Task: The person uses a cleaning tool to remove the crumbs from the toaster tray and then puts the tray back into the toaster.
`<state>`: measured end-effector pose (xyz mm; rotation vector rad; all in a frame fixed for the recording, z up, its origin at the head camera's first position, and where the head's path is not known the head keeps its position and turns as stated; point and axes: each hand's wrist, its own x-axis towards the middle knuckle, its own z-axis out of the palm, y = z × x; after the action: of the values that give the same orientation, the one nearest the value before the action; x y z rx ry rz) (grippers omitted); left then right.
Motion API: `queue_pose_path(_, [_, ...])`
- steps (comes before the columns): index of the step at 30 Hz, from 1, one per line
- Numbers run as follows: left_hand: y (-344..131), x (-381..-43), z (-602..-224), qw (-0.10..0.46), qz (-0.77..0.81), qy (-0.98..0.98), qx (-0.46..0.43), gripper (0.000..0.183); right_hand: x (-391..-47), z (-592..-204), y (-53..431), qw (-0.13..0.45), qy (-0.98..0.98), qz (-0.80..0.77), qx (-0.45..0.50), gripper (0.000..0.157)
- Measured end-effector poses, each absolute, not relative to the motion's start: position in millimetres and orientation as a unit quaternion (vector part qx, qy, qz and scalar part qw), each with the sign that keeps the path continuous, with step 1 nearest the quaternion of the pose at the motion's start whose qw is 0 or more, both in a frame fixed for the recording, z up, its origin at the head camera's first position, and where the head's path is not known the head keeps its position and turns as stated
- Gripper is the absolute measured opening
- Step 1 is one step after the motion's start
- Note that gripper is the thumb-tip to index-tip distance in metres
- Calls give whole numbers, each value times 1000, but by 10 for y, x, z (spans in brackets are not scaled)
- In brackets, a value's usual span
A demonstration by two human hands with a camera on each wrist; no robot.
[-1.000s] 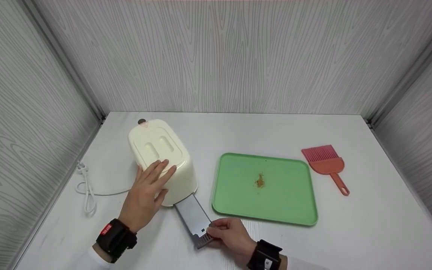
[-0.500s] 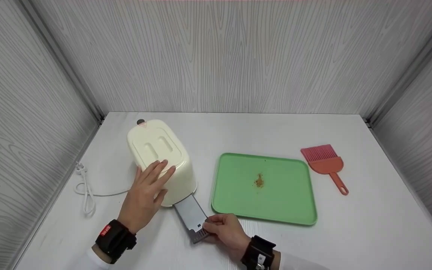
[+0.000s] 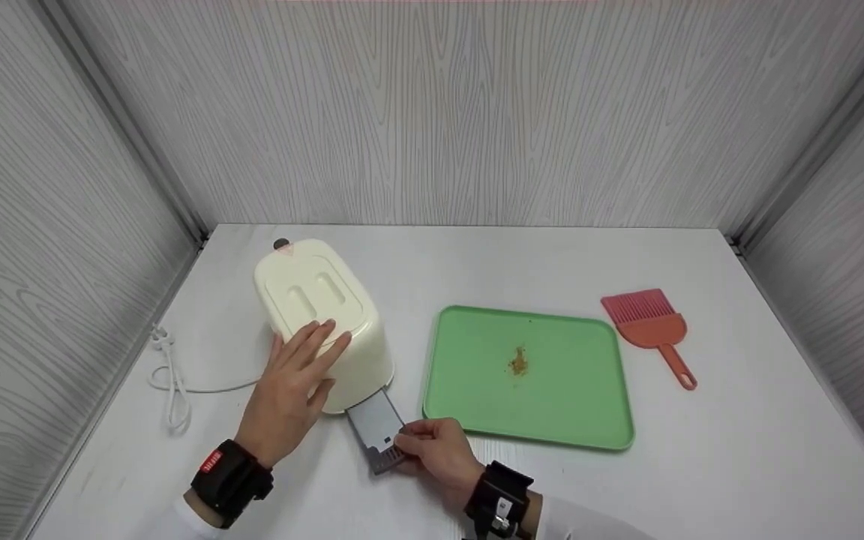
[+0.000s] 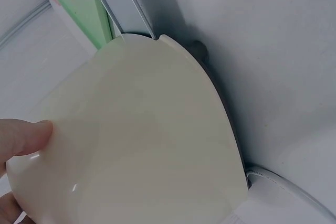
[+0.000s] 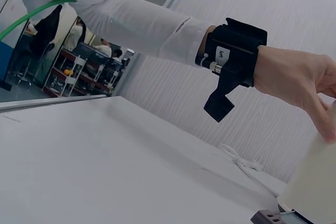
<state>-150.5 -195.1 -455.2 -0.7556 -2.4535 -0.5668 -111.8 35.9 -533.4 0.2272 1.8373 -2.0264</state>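
Observation:
A cream toaster (image 3: pixel 361 367) stands at the left of the table, its top under a lid with two raised bars. My left hand (image 3: pixel 286 401) rests on its near top end, fingers spread; the left wrist view has the thumb (image 4: pixel 31 136) against the toaster's wall. From the toaster's near base sticks out a grey metal crumb tray (image 3: pixel 374 420), partly inside. My right hand (image 3: pixel 443 454) pinches this tray's outer right corner between thumb and fingers. In the right wrist view only the tray's end (image 5: pixel 268 217) shows, at the bottom edge.
Right of the toaster lies a green tray (image 3: pixel 477 397) with a small heap of brown crumbs (image 3: pixel 518 363). A red brush (image 3: pixel 653 330) with an orange handle lies beyond its right edge. A white power cord (image 3: pixel 177 394) is bundled at the left. Panels wall the table.
The crumb tray has slid further into the toaster, my right hand moving with it toward the upper left. My left hand has stayed on the toaster.

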Motion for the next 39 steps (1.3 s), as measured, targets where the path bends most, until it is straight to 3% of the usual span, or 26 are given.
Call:
queue_pose_path(27, [-1932,-1505,-4567,261,-215,-900,-277,83,-1298,-5335,90,166,634,-747,112,25])
queue_pose_path(39, [-1935,-1508,-4569,263,-217,-897,-282,83,-1339,-5326,32,176,607,-767,114,37])
